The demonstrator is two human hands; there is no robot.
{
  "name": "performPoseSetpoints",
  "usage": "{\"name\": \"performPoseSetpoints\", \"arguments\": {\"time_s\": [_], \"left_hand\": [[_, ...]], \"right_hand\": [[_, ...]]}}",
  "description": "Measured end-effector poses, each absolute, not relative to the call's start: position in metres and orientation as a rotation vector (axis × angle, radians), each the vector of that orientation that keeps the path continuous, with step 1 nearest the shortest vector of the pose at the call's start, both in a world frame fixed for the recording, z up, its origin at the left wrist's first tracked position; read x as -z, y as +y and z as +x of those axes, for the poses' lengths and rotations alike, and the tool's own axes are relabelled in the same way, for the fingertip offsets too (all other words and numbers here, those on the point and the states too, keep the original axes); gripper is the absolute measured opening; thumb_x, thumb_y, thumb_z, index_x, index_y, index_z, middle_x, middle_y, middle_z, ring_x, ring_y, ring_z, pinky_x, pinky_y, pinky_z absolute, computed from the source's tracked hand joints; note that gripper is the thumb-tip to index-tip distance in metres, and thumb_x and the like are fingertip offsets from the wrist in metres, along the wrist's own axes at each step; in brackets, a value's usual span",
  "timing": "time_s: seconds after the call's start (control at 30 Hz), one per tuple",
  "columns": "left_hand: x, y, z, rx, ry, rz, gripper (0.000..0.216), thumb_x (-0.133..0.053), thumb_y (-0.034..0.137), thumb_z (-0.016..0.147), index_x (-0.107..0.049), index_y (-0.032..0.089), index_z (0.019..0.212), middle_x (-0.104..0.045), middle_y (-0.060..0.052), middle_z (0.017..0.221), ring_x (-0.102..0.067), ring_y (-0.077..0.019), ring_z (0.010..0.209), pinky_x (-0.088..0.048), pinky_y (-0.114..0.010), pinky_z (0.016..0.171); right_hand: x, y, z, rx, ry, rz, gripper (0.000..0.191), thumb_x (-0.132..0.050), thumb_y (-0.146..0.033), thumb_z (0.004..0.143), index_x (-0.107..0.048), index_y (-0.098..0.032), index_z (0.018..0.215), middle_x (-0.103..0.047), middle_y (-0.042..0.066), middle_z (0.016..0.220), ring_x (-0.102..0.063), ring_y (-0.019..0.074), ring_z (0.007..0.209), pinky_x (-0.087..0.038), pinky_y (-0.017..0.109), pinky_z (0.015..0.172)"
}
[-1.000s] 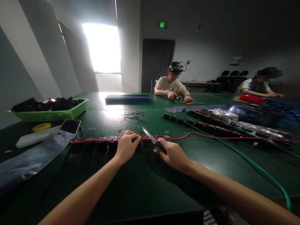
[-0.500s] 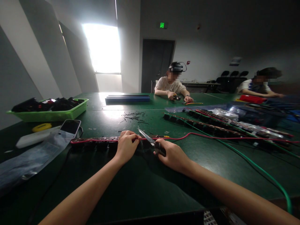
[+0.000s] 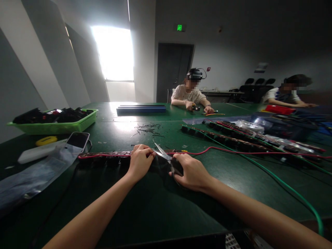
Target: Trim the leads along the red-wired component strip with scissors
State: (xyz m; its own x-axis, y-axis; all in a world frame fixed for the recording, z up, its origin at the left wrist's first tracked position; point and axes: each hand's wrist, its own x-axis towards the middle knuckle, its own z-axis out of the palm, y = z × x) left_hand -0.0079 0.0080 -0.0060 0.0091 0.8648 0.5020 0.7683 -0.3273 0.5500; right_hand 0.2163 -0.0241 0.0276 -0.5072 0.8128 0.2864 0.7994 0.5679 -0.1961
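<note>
My left hand [image 3: 140, 162] is closed on a long dark strip of black parts with a red wire [image 3: 106, 157] lying across the green table [image 3: 145, 204]. My right hand [image 3: 190, 172] grips a pair of scissors [image 3: 166, 157] by the dark handles. The shiny blades point up and left, their tips close to my left fingers and the strip.
A green basket [image 3: 55, 126] of dark parts, a phone [image 3: 77, 140], a yellow tape measure [image 3: 46, 140] and a plastic bag [image 3: 33, 174] lie left. More wired strips [image 3: 233, 140] and a green cable [image 3: 280, 181] lie right. Cut bits [image 3: 147, 128] lie ahead. Two people sit across.
The scissors have swung down and left toward my left hand, the blades lower than before. My left hand stays on the strip.
</note>
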Motion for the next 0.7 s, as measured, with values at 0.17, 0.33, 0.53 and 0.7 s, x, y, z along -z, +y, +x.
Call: {"name": "performPoseSetpoints", "arguments": {"time_s": [0.17, 0.33, 0.53, 0.7], "left_hand": [[0.0059, 0.0078, -0.0075, -1.212, 1.751, 2.152, 0.018, -0.058, 0.031, 0.083, -0.073, 0.025, 0.075, -0.067, -0.003, 0.095, -0.052, -0.0231, 0.099, -0.041, -0.038, 0.092], [0.0052, 0.0079, -0.0065, -1.225, 1.759, 2.146, 0.021, -0.058, 0.033, 0.084, -0.074, 0.025, 0.075, -0.067, -0.002, 0.095, -0.052, -0.0229, 0.099, -0.042, -0.038, 0.092], [0.007, 0.0098, -0.0072, -1.248, 1.754, 2.15, 0.021, -0.058, 0.036, 0.084, -0.075, 0.026, 0.077, -0.067, -0.003, 0.094, -0.053, -0.0228, 0.098, -0.042, -0.038, 0.092], [0.0079, 0.0099, -0.0077, -1.247, 1.746, 2.161, 0.021, -0.058, 0.035, 0.084, -0.075, 0.026, 0.077, -0.067, -0.003, 0.094, -0.053, -0.0227, 0.098, -0.042, -0.039, 0.093]], "right_hand": [[-0.0281, -0.0267, 0.2148, -0.044, -2.496, -1.351, 0.04, -0.058, -0.042, 0.079, -0.056, -0.017, 0.11, -0.066, 0.009, 0.102, -0.06, 0.0235, 0.091, -0.04, 0.03, 0.076], [-0.0289, -0.0284, 0.2146, -0.023, -2.521, -1.412, 0.038, -0.06, -0.041, 0.078, -0.056, -0.019, 0.109, -0.067, 0.008, 0.098, -0.062, 0.024, 0.086, -0.038, 0.029, 0.071], [-0.0284, -0.0286, 0.2142, -0.023, -2.529, -1.415, 0.038, -0.059, -0.041, 0.078, -0.056, -0.02, 0.11, -0.069, 0.006, 0.097, -0.063, 0.0235, 0.084, -0.036, 0.028, 0.068], [-0.0266, -0.0277, 0.2142, -0.008, -2.529, -1.42, 0.037, -0.059, -0.039, 0.078, -0.057, -0.021, 0.11, -0.069, 0.006, 0.097, -0.063, 0.0229, 0.084, -0.035, 0.027, 0.068]]}}
